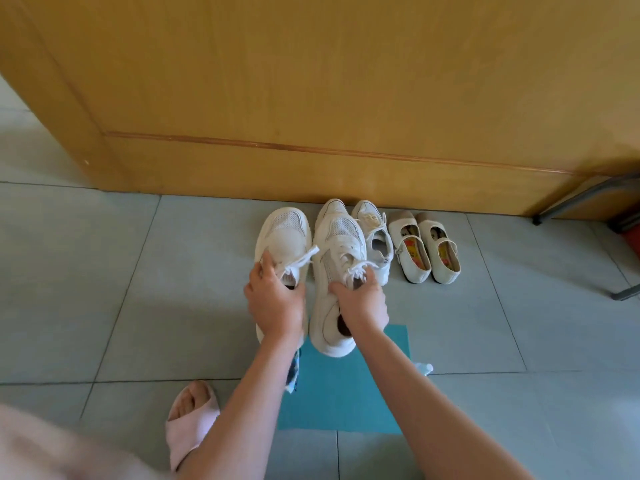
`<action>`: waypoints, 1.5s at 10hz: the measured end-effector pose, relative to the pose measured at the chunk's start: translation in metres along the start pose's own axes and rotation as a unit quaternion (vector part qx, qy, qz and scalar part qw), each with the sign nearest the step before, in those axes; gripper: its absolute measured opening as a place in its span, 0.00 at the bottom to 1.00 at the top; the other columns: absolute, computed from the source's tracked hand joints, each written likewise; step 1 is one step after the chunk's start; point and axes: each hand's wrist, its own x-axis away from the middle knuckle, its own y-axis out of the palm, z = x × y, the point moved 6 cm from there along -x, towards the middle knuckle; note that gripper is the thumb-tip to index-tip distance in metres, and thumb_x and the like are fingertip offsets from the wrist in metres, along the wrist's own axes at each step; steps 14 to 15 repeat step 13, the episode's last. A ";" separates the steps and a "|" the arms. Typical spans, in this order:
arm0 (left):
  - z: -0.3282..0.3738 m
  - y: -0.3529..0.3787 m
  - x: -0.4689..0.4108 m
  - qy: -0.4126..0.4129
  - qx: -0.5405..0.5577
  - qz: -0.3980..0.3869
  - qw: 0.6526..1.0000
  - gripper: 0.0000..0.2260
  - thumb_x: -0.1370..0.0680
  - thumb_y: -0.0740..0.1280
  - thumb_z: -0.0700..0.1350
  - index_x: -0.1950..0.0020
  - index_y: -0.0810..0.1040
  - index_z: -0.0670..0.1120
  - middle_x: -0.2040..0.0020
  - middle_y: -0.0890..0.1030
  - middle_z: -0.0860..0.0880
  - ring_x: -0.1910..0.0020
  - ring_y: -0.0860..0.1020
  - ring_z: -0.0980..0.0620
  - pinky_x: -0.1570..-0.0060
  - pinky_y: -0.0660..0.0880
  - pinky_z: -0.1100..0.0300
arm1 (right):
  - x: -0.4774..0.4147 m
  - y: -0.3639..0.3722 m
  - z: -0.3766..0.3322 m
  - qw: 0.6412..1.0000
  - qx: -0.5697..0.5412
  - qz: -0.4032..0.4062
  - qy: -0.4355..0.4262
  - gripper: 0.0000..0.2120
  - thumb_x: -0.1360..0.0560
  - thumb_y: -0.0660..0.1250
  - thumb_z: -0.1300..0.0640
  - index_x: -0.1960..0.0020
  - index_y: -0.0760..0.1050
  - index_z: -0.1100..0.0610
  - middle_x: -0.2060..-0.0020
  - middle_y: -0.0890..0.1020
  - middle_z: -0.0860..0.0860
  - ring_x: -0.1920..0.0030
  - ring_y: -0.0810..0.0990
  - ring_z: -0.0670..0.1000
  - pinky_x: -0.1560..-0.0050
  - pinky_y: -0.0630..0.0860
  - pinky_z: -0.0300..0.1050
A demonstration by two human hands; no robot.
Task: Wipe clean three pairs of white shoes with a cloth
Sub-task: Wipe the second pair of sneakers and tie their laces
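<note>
Shoes [424,247] line grey floor tiles [104,271] against a wooden door [311,98].

Grey tiled floor [86,271]: teal mat [346,393] mid-frame, small strap shoes [426,247] paired near the door [311,81], lace-up sneaker [375,237] just beside them.

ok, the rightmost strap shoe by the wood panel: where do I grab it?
Pinch the heel rim of the rightmost strap shoe, thumb inside, coming from the near side above. Its toe points at the wood panel, its heel faces you, the opening is up, and its twin crowds the left flank.
</note>
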 end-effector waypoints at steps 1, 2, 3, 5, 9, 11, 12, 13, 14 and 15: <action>-0.005 0.000 -0.049 -0.007 0.003 0.013 1.000 0.33 0.30 0.72 0.46 0.27 0.63 0.47 0.33 0.71 0.44 0.38 0.70 0.40 0.47 0.72 0.47 | -0.032 0.032 -0.033 0.999 -0.004 -0.020 -0.025 0.35 0.31 0.68 0.49 0.27 0.58 0.47 0.38 0.75 0.50 0.42 0.76 0.56 0.46 0.72 0.47; -0.016 0.010 -0.097 -0.017 0.002 0.026 1.000 0.33 0.31 0.73 0.45 0.28 0.65 0.46 0.34 0.72 0.44 0.39 0.71 0.40 0.49 0.73 0.47 | -0.066 0.067 -0.057 0.999 0.008 -0.035 -0.035 0.34 0.31 0.67 0.50 0.28 0.58 0.47 0.39 0.75 0.50 0.42 0.76 0.55 0.52 0.72 0.46; -0.027 0.027 -0.142 -0.022 0.004 0.026 0.999 0.33 0.32 0.74 0.45 0.28 0.65 0.46 0.36 0.73 0.43 0.41 0.73 0.40 0.49 0.74 0.47 | -0.100 0.102 -0.073 0.998 0.014 -0.040 -0.038 0.33 0.31 0.67 0.49 0.29 0.59 0.47 0.41 0.76 0.51 0.45 0.77 0.56 0.48 0.75 0.50; -0.057 0.070 -0.204 -0.035 0.000 0.020 0.999 0.34 0.31 0.74 0.45 0.28 0.64 0.46 0.37 0.74 0.43 0.41 0.74 0.41 0.47 0.74 0.48 | -0.162 0.160 -0.080 0.997 0.056 -0.052 -0.026 0.34 0.29 0.67 0.48 0.27 0.56 0.49 0.39 0.74 0.52 0.45 0.77 0.56 0.52 0.71 0.45; -0.081 0.117 -0.230 -0.031 -0.059 0.017 0.998 0.31 0.31 0.73 0.44 0.30 0.67 0.44 0.37 0.75 0.44 0.41 0.72 0.41 0.45 0.68 0.53 | -0.203 0.199 -0.058 0.992 0.118 -0.053 -0.009 0.34 0.29 0.67 0.45 0.28 0.57 0.51 0.40 0.75 0.54 0.43 0.77 0.57 0.48 0.73 0.49; -0.075 0.116 -0.229 -0.035 -0.088 0.004 0.995 0.32 0.29 0.72 0.48 0.29 0.64 0.44 0.34 0.71 0.44 0.38 0.69 0.42 0.45 0.69 0.50 | -0.202 0.197 -0.059 0.989 0.131 -0.063 -0.022 0.36 0.29 0.67 0.43 0.28 0.56 0.53 0.40 0.74 0.55 0.44 0.76 0.58 0.48 0.74 0.50; -0.077 0.117 -0.228 -0.048 -0.096 -0.026 0.994 0.32 0.30 0.73 0.49 0.30 0.64 0.43 0.33 0.69 0.42 0.37 0.68 0.40 0.44 0.69 0.48 | -0.202 0.198 -0.061 0.985 0.127 -0.115 -0.007 0.41 0.30 0.67 0.40 0.27 0.51 0.56 0.36 0.69 0.56 0.40 0.74 0.59 0.46 0.72 0.51; -0.079 0.118 -0.238 -0.057 -0.097 -0.091 0.990 0.38 0.32 0.75 0.53 0.28 0.61 0.43 0.31 0.66 0.41 0.34 0.66 0.39 0.38 0.66 0.47 | -0.196 0.192 -0.067 0.980 0.129 -0.151 0.006 0.48 0.30 0.65 0.36 0.25 0.45 0.59 0.30 0.62 0.57 0.34 0.69 0.59 0.42 0.70 0.52; -0.079 0.118 -0.238 -0.057 -0.097 -0.091 0.990 0.38 0.32 0.75 0.53 0.28 0.61 0.43 0.31 0.66 0.41 0.34 0.66 0.39 0.38 0.66 0.47 | -0.196 0.192 -0.067 0.980 0.129 -0.151 0.006 0.48 0.30 0.65 0.36 0.25 0.45 0.59 0.30 0.62 0.57 0.34 0.69 0.59 0.42 0.70 0.52; -0.079 0.118 -0.238 -0.057 -0.097 -0.091 0.990 0.38 0.32 0.75 0.53 0.28 0.61 0.43 0.31 0.66 0.41 0.34 0.66 0.39 0.38 0.66 0.47 | -0.196 0.192 -0.067 0.980 0.129 -0.151 0.006 0.48 0.30 0.65 0.36 0.25 0.45 0.59 0.30 0.62 0.57 0.34 0.69 0.59 0.42 0.70 0.52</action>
